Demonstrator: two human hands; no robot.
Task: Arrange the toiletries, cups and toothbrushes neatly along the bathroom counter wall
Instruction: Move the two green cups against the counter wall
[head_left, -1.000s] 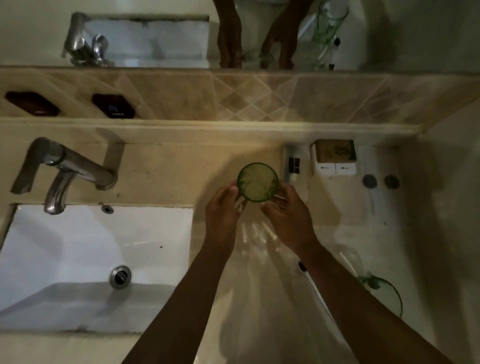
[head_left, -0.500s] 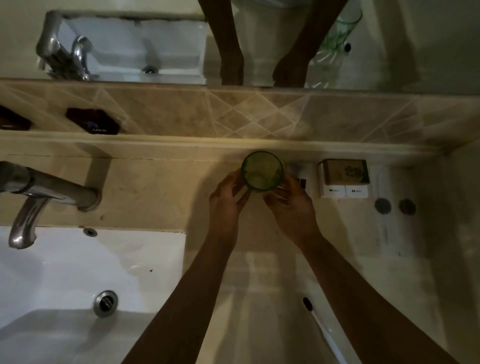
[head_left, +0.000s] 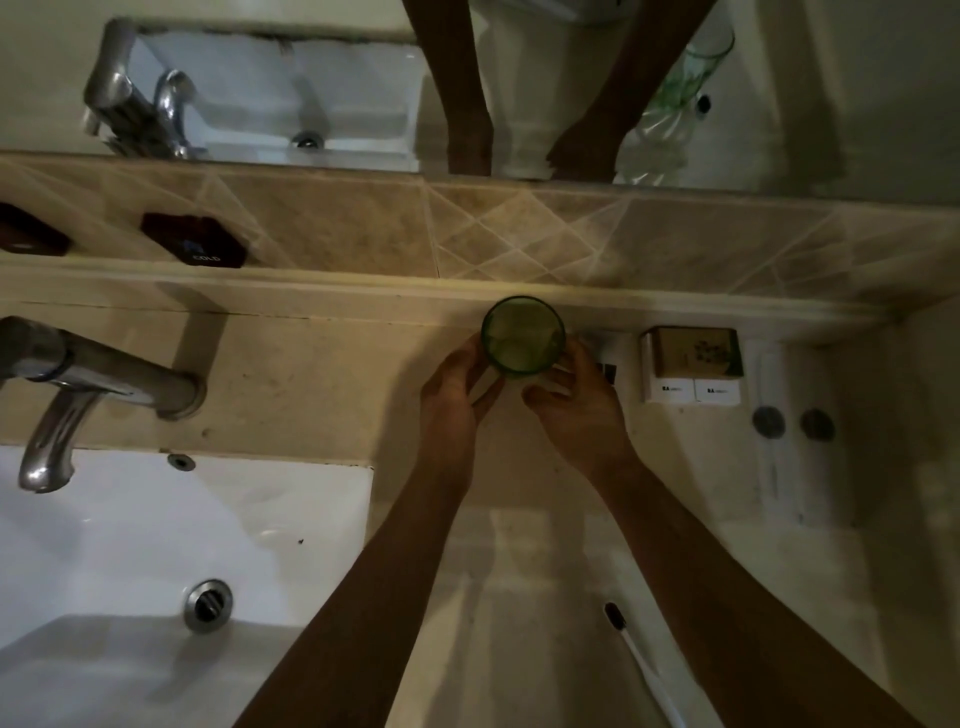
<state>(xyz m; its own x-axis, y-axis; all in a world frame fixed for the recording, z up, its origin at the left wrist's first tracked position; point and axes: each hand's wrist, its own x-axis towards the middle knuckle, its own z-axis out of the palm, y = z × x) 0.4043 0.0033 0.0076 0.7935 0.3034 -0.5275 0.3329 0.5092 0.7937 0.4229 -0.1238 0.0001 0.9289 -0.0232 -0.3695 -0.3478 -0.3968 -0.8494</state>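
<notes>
A green glass cup (head_left: 522, 335) stands upright close to the counter's back wall ledge. My left hand (head_left: 453, 387) and my right hand (head_left: 576, 402) curl round its two sides. Just right of the cup lies a small white sachet with dark squares (head_left: 605, 366), partly hidden by my right hand. Further right stands a small box with a brown top and two white labelled fronts (head_left: 693, 364). Two white tubes with dark round caps (head_left: 769, 421) lie near the right wall. A white toothbrush with a dark head (head_left: 621, 629) lies on the counter under my right forearm.
A white sink basin (head_left: 156, 545) with a metal faucet (head_left: 78, 384) takes up the left. The mirror (head_left: 519, 78) above the tiled backsplash reflects my arms and a second green cup. Dark wall controls (head_left: 195, 241) sit at upper left. A side wall bounds the right.
Both hands have carried the green cup away from me to the back wall, next to the sachet. The view has shifted forward; the cup at lower right has left the frame.
</notes>
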